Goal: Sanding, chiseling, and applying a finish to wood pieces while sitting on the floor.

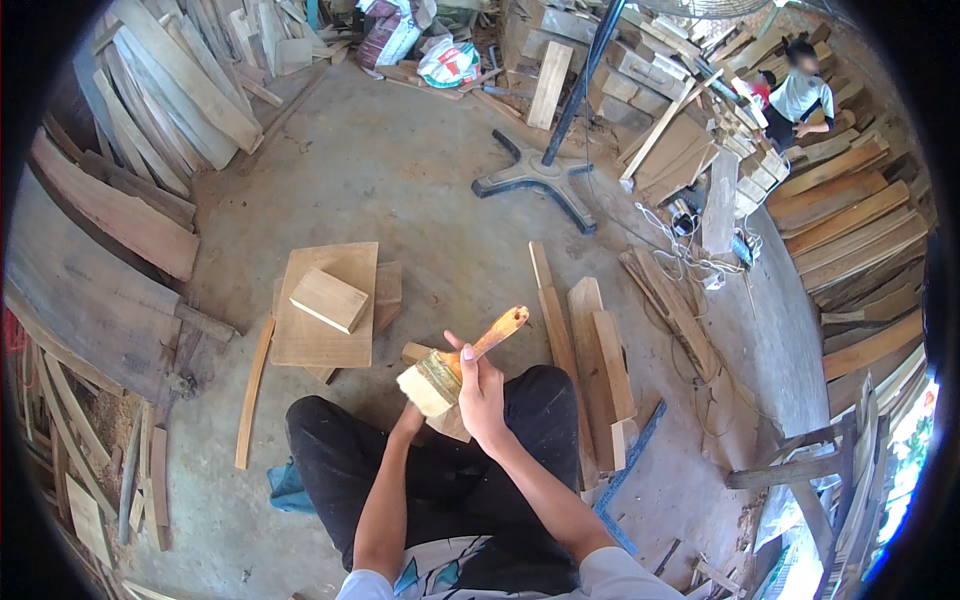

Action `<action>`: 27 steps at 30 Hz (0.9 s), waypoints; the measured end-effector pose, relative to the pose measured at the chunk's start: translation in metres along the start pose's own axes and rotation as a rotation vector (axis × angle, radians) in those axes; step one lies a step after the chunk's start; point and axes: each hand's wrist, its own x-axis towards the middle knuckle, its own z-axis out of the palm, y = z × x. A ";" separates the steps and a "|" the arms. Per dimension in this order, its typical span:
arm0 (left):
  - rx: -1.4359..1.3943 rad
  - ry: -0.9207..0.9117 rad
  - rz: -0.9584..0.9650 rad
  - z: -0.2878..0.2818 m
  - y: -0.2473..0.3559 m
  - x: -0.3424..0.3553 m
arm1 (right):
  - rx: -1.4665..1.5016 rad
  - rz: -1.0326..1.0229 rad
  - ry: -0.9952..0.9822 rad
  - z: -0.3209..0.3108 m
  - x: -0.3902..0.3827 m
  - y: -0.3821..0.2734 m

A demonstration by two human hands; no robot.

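Note:
My right hand (482,395) is closed round a wide paintbrush (430,388) with pale bristles, a metal band and an orange-brown wooden handle. The handle points up to the right and the bristles down to the left. Below the bristles is my left hand (408,420), its fingers mostly hidden behind the brush. Parts of a light wooden piece (452,426) show behind the brush, next to my left hand; whether that hand grips it is hidden. Ahead to the left, a wooden block (329,299) lies on a flat square board (310,345).
Long timber pieces (590,370) lie to my right, beside a blue metal square (640,450). A thin strip (255,390) and blue cloth (290,489) are at left. Ahead stands a black pole base (537,178). Plank stacks (180,90) line the sides; a person (798,105) is far right.

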 end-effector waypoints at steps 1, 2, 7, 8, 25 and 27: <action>-0.038 0.034 -0.069 -0.016 -0.013 -0.001 | 0.007 -0.004 -0.020 0.005 -0.002 0.000; 0.002 0.040 -0.025 -0.011 -0.014 -0.001 | 0.012 0.014 -0.019 0.004 -0.003 0.003; 0.036 -0.135 0.104 0.081 0.096 -0.036 | 0.155 0.045 0.067 -0.026 -0.002 0.004; 0.055 -0.109 0.133 0.080 0.096 -0.039 | 0.167 0.042 0.059 -0.023 -0.003 -0.001; 0.120 0.005 0.205 0.053 0.039 -0.012 | 0.141 0.028 -0.023 -0.021 0.001 0.001; 0.065 0.050 0.144 0.022 0.002 0.004 | 0.128 0.027 -0.046 -0.011 0.000 -0.003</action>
